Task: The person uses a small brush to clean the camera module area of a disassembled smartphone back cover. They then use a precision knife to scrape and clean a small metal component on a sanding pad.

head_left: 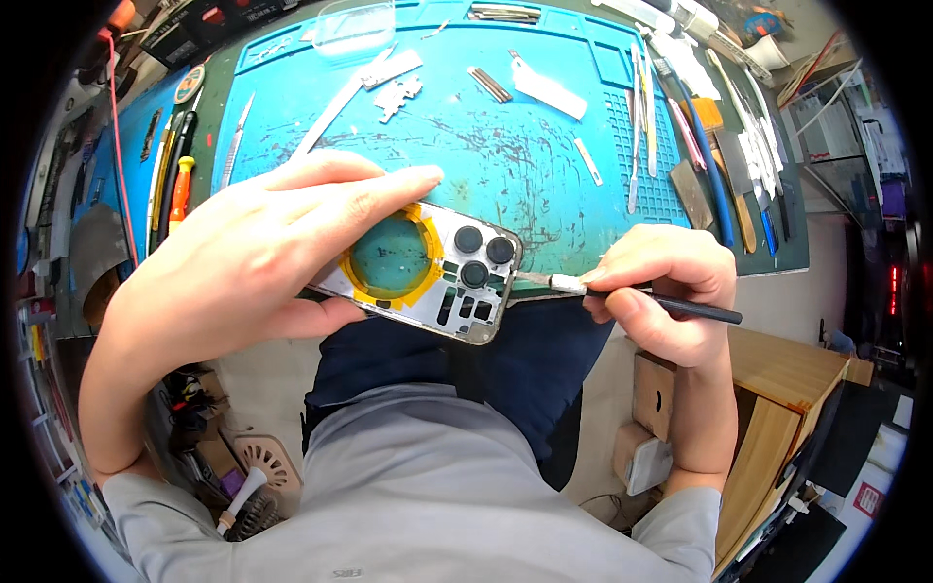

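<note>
Phone housing: a smartphone back frame (428, 309), tilted, with its camera end toward the right; it is held above the near edge of the blue work mat (457, 131), partly over the person's lap.
Lens rings: three dark round ones (473, 274) in a triangular cluster at the camera end, with small dark cutouts below them.
Yellow ring: a band of yellow film (435, 251) around the large round opening, through which the mat shows.
Left hand: the left hand (258, 243) pinches the frame, thumb along the near long edge, fingers over the far one, the index finger reaching out straight.
Right hand: the right hand (671, 287) pinches a black-handled craft knife (695, 309) near its pale collar, fingers curled in; the handle's end sticks out to the right.
Knife tip: at the frame's right edge beside the lens rings; whether it presses in, I cannot tell.
Mat, far part: a clear plastic box (354, 29), a white tube (549, 89) and short metal rods (489, 85).
Mat, left side: an orange-handled screwdriver (181, 199) beside other slim tools.
Mat, right side: long tweezers (637, 136) and a blue-handled tool (714, 165).
Clothing: a grey shirt (418, 476) and dark trousers (408, 355).
</note>
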A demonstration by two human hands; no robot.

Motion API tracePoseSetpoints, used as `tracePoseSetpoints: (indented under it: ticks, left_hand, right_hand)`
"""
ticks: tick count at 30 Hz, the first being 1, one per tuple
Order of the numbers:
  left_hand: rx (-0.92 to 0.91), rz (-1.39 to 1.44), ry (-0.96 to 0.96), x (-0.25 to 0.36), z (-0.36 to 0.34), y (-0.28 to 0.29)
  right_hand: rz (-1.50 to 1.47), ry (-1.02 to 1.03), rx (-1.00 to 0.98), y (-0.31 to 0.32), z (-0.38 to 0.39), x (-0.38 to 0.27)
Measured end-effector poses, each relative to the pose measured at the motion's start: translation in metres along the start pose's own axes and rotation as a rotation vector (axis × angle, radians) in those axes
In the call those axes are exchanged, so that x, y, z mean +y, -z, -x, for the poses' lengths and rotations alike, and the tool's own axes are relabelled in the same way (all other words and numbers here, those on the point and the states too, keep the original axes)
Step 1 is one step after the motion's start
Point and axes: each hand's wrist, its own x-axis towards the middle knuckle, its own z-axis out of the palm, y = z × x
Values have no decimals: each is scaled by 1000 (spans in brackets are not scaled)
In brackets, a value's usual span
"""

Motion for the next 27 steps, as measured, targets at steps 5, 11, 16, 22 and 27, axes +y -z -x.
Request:
tracePoseSetpoints:
  ticks: [5,11,16,22,27]
  left_hand:
    - [7,58,-58,-6,3,-1]
    - [41,-15,-57,-10,14,-2]
    - [126,-72,-15,-18,27,-10]
    - [128,-40,-43,-17,21,-14]
    - [179,-10,-113,-1,7,-19]
  right_hand:
    - [-22,-69,11,2,1,-4]
    - [-71,-52,33,4,1,-2]
    - [-96,-60,45,3,2,-3]
    - [-48,-22,24,5,2,-1]
    - [-69,-36,90,3,2,-2]
